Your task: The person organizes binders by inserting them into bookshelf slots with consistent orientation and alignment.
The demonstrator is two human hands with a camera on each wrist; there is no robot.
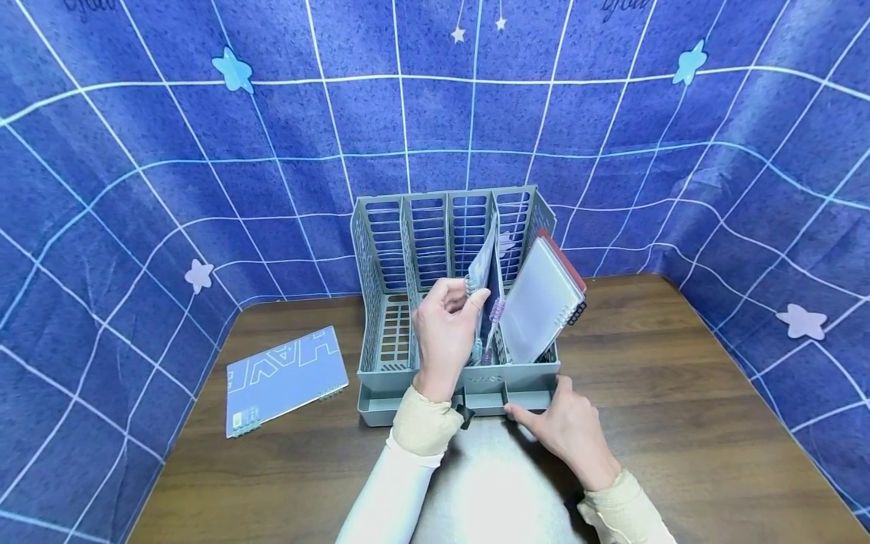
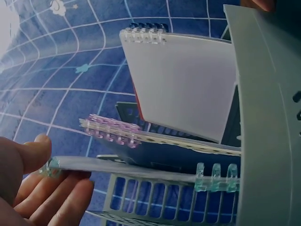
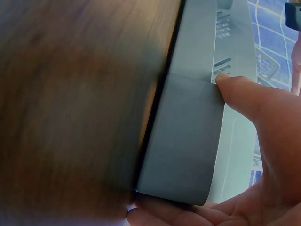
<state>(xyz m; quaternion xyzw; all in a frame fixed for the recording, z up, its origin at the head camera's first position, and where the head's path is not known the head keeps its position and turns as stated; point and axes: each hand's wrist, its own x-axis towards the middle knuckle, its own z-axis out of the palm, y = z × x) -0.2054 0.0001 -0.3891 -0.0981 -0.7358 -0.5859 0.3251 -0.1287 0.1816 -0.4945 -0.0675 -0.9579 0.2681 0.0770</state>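
A grey-green desk file organizer [image 1: 387, 381] with several upright slots stands on the table. My left hand [image 1: 445, 325] pinches the ringed edge of a thin spiral notebook [image 2: 127, 165] with teal rings, between thumb and fingers. That notebook stands in a slot beside a dark-blue notebook with purple rings [image 2: 113, 129]. In the rightmost slot lean a white-faced spiral notebook [image 1: 540, 298] and a red one [image 1: 567, 264] behind it. My right hand [image 1: 571, 423] grips the organizer's front right corner, thumb on the front tray's rim and fingers round the end.
A blue spiral notebook [image 1: 288, 381] lies flat on the wooden table [image 1: 680, 423], left of the organizer. Behind and at both sides hangs a blue gridded cloth [image 1: 285, 189] with stars. A bright glare falls on the table's near part.
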